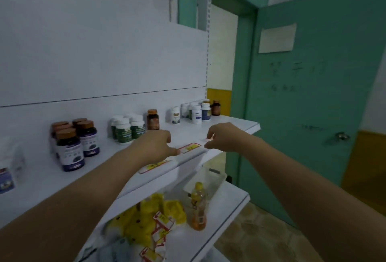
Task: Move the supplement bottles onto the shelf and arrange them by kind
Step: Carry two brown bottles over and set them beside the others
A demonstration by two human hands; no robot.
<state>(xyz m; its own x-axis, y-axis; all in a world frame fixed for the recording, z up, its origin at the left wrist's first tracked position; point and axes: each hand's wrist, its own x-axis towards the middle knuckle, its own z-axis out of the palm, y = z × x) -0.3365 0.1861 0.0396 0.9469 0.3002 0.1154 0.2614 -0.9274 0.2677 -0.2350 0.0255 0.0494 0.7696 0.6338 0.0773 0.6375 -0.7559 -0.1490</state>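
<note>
Supplement bottles stand in groups on the white upper shelf [41, 180]: dark bottles with brown caps and purple labels [71, 148], white bottles with green labels [125, 130], one amber bottle with an orange cap [153, 120], and white bottles [196, 113] with another amber bottle [215, 108] at the far right end. My left hand [154, 144] rests curled on the shelf's front edge, its thumb touching a red-bordered price label [189, 147]. My right hand [223, 137] is just right of that label and pinches a small label [210, 137] at its fingertips.
A blurred bottle [6, 178] stands at the shelf's left end. The lower shelf holds yellow bags [146, 215], loose price tags [161, 225], an orange drink bottle [198, 207] and a white tray [211, 178]. A green door [313, 115] stands open on the right.
</note>
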